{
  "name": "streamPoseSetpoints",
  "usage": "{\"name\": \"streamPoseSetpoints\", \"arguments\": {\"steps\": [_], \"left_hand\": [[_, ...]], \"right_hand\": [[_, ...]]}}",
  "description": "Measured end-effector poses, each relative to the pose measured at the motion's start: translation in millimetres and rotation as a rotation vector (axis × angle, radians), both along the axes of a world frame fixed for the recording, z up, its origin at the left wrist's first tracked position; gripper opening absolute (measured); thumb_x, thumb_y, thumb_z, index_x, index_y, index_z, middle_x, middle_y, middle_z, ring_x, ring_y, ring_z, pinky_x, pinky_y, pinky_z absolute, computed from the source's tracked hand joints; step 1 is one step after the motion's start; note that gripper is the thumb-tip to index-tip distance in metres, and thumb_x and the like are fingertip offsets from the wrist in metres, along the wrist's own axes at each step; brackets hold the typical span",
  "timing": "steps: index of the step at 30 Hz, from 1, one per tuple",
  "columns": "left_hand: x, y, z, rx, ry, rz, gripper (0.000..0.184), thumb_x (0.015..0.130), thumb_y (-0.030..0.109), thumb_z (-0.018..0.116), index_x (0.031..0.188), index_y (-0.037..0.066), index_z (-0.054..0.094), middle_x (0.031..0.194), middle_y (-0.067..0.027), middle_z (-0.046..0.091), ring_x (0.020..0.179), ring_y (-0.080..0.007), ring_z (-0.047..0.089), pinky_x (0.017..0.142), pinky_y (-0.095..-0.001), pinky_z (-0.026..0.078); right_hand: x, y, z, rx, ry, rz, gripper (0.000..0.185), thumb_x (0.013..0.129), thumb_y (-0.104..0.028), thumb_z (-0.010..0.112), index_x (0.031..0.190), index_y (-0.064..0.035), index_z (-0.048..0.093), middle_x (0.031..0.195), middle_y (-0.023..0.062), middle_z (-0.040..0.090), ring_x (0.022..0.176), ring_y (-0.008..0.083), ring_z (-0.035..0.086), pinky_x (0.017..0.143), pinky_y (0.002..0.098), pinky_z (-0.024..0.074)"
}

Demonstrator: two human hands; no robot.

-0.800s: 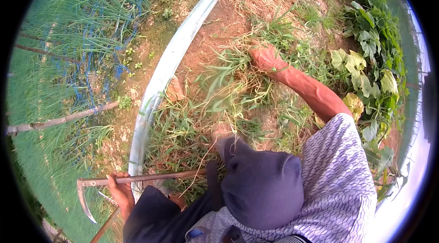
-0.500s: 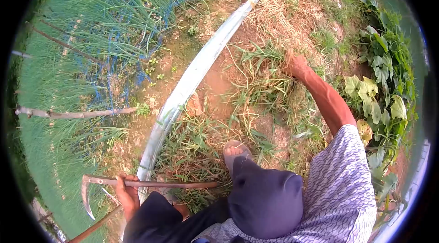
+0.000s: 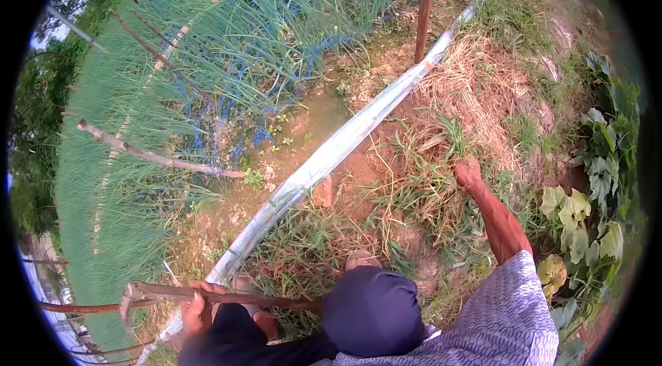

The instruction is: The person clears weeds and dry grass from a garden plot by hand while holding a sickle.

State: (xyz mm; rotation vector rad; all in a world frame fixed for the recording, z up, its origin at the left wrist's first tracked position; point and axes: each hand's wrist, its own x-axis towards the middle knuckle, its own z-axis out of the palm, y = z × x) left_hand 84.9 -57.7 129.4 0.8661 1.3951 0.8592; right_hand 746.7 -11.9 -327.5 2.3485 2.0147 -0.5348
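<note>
While the dark-clad knee [image 3: 372, 311] fills the bottom centre of the frame, a loose, tangled heap of grass [image 3: 431, 180] lies right of centre on reddish soil, its long, narrow green blades mixed with limp, straw-brown stems. The right hand [image 3: 467, 171] reaches to the heap's right side, fingers curled inward and touching the grass; whether they grip any stems cannot be told. The left hand [image 3: 196, 314], at the lower left, has its fingers closed round the handle of a sickle [image 3: 221, 296]. That handle is brown, straight and smooth-looking, lying nearly level across the frame; at its left end a narrow, dull-grey blade curves downward.

A long strip of clear, glossy plastic [image 3: 345, 145], creased lengthwise, runs diagonally from the lower left to the upper right. Between it and the heap is a flat, orange-brown fragment [image 3: 323, 192]. Above the heap spreads pale, dry straw [image 3: 476, 80], thin and matted. Blue netting [image 3: 262, 133] threads through slender, tube-like green leaves [image 3: 207, 42] at the upper left, near a rough, greyish branch [image 3: 158, 158]. Broad, lobed leaves [image 3: 576, 214], some yellowing, crowd the right edge.
</note>
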Motion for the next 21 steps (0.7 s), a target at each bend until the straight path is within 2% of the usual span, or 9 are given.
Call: {"name": "streamPoseSetpoints", "arguments": {"steps": [2,6,7,11,15,17,19,20,21], "left_hand": [[14,2,-5,0.053,-0.049,-0.084,0.042,0.085,0.04,0.067,0.097,0.001,0.053,0.093,-0.0201,0.064,0.095,-0.0305,0.061,0.091,-0.0469,0.046],[57,10,26,0.109,-0.095,-0.175,0.042,0.083,0.041,0.07,0.09,0.003,0.052,0.088,-0.0193,0.063,0.092,-0.0325,0.061,0.088,-0.0496,0.046],[69,17,30,0.147,-0.127,-0.248,0.041,0.084,0.04,0.07,0.088,0.003,0.052,0.084,-0.0184,0.063,0.087,-0.0319,0.061,0.086,-0.0486,0.047],[114,41,38,0.232,-0.201,-0.419,0.04,0.085,0.04,0.068,0.083,0.003,0.051,0.074,-0.0165,0.06,0.075,-0.0297,0.061,0.082,-0.0454,0.048],[139,67,15,0.284,-0.272,-0.438,0.04,0.087,0.04,0.066,0.086,0.004,0.049,0.07,-0.0128,0.057,0.07,-0.0257,0.059,0.077,-0.0427,0.048],[147,77,1,0.283,-0.316,-0.432,0.039,0.087,0.04,0.066,0.087,0.005,0.048,0.069,-0.0108,0.055,0.069,-0.0245,0.057,0.074,-0.0422,0.048],[154,93,-24,0.274,-0.37,-0.44,0.039,0.087,0.04,0.066,0.087,0.005,0.047,0.069,-0.01,0.054,0.068,-0.0249,0.057,0.072,-0.043,0.049],[154,99,-31,0.262,-0.342,-0.444,0.041,0.087,0.041,0.065,0.088,0.005,0.047,0.07,-0.0092,0.054,0.067,-0.025,0.058,0.07,-0.0439,0.05],[161,106,-37,0.259,-0.35,-0.464,0.041,0.087,0.041,0.065,0.088,0.005,0.047,0.07,-0.0092,0.054,0.067,-0.025,0.058,0.07,-0.0439,0.05]], "right_hand": [[27,25,-9,0.173,0.227,-0.097,0.02,0.086,-0.017,0.051,0.083,-0.0068,0.068,0.082,0.0152,0.068,0.076,0.0296,0.066,0.066,0.0418,0.0527],[-4,29,68,0.049,-0.001,-0.164,0.02,0.085,-0.023,0.053,0.069,-0.0118,0.057,0.062,0.0053,0.054,0.06,0.0238,0.051,0.056,0.0364,0.0418],[-26,36,130,-0.015,-0.085,-0.197,0.018,0.082,-0.021,0.055,0.068,-0.0107,0.06,0.063,0.0072,0.058,0.059,0.0251,0.054,0.055,0.0364,0.0429],[-40,35,143,0.157,-0.095,-0.249,0.016,0.078,-0.019,0.056,0.069,-0.0102,0.067,0.07,0.0094,0.066,0.07,0.026,0.065,0.059,0.0352,0.0501],[-70,31,164,0.222,0.214,-0.719,0.021,0.079,-0.025,0.055,0.087,-0.0071,0.064,0.083,0.015,0.066,0.078,0.0339,0.064,0.066,0.042,0.0517],[-92,8,182,0.194,0.255,-0.679,0.043,0.079,-0.029,0.061,0.115,-0.0057,0.057,0.079,0.0157,0.068,0.078,0.0371,0.066,0.072,0.0453,0.0527],[-118,-15,198,0.438,0.255,-0.595,0.057,0.076,-0.032,0.063,0.125,-0.0078,0.048,0.115,0.0205,0.06,0.105,0.0377,0.059,0.093,0.0508,0.0428],[-132,-28,193,0.238,0.395,-0.613,0.058,0.076,-0.033,0.064,0.126,-0.0072,0.048,0.131,0.022,0.049,0.116,0.0384,0.051,0.099,0.0533,0.0356],[-147,-39,193,0.182,0.448,-0.576,0.06,0.076,-0.034,0.065,0.126,-0.0058,0.048,0.122,0.0221,0.056,0.109,0.0408,0.055,0.095,0.0525,0.0401]]}}
